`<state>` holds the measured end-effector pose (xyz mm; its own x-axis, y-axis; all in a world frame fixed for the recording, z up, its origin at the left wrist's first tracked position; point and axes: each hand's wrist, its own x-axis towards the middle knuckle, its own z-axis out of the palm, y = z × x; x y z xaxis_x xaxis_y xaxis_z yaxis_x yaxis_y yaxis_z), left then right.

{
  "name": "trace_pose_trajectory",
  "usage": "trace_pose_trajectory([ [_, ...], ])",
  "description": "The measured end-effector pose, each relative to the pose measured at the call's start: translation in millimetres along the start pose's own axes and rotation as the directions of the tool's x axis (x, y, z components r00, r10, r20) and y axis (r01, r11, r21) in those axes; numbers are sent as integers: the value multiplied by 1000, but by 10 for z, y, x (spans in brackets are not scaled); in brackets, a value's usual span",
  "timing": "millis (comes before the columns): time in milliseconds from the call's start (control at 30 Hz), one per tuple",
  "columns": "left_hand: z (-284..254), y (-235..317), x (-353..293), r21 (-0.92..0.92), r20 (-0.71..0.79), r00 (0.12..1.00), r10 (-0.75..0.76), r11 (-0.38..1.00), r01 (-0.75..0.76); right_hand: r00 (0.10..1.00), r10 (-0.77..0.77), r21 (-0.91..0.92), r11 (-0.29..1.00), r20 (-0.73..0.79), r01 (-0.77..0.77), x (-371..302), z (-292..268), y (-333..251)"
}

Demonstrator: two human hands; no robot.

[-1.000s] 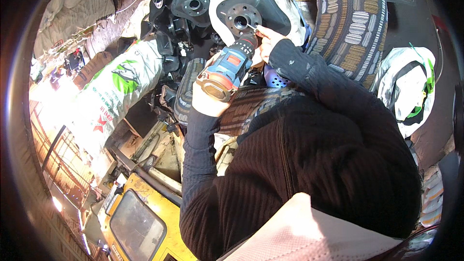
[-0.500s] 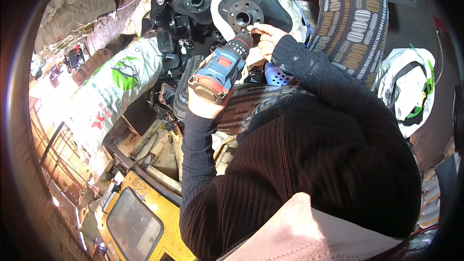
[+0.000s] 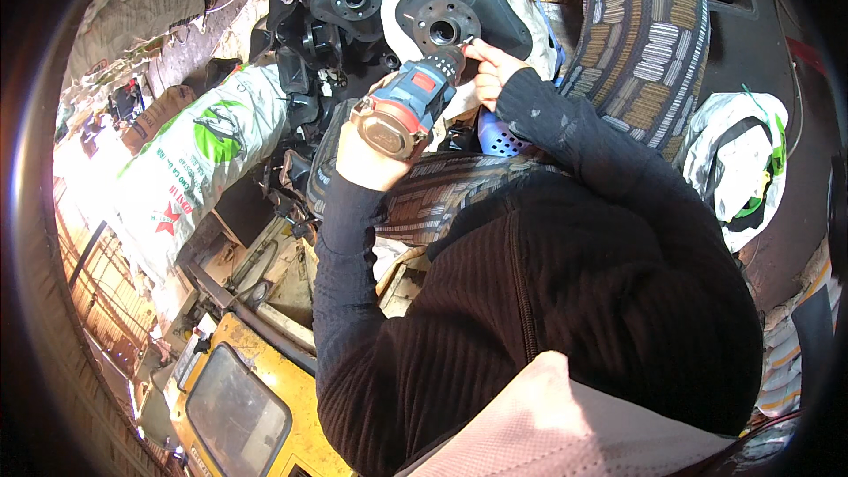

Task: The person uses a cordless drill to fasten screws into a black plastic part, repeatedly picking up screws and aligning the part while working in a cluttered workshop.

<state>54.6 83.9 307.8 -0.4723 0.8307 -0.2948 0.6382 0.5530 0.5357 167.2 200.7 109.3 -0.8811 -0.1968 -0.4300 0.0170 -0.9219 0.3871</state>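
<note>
My left hand [image 3: 367, 162] is wrapped round the grip of a blue, red and black cordless drill [image 3: 420, 93], whose chuck points up and away from me. Close to the chuck's front end, the fingertips of my right hand [image 3: 496, 72] are pinched together. Something small and reddish shows there, too small to name. Just beyond both hands lies a black moulded part [image 3: 496, 2] with four drawn-out corners and a round flange [image 3: 433, 16], with a hole in its centre and smaller holes around it. It rests on white sheeting [image 3: 396, 25]. The drill's tip is hidden near the flange rim.
More black flanged parts [image 3: 340, 11] are heaped at the far left. A patterned padded cushion [image 3: 632, 40] curves along the right, beside a white bag [image 3: 740, 168]. A long white and green sack [image 3: 199, 146] and a yellow machine panel [image 3: 252, 402] stand left. A lilac perforated shoe [image 3: 502, 140] shows below my right wrist.
The drill has tilted and its chuck has moved slightly up and right, nearer the right fingertips. My left forearm has shifted a little left. My right hand stays pinched near the flange.
</note>
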Motion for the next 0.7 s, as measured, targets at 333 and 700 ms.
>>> trace_pose_trajectory([
  [333, -297, 41, 388, 236, 302, 951, -73, 972, -1, 663, -732, -720, 544, -156, 431, 177, 311, -206],
  [700, -176, 85, 600, 176, 421, 898, -125, 983, 55, 693, -686, -764, 565, -224, 312, 202, 357, -206],
])
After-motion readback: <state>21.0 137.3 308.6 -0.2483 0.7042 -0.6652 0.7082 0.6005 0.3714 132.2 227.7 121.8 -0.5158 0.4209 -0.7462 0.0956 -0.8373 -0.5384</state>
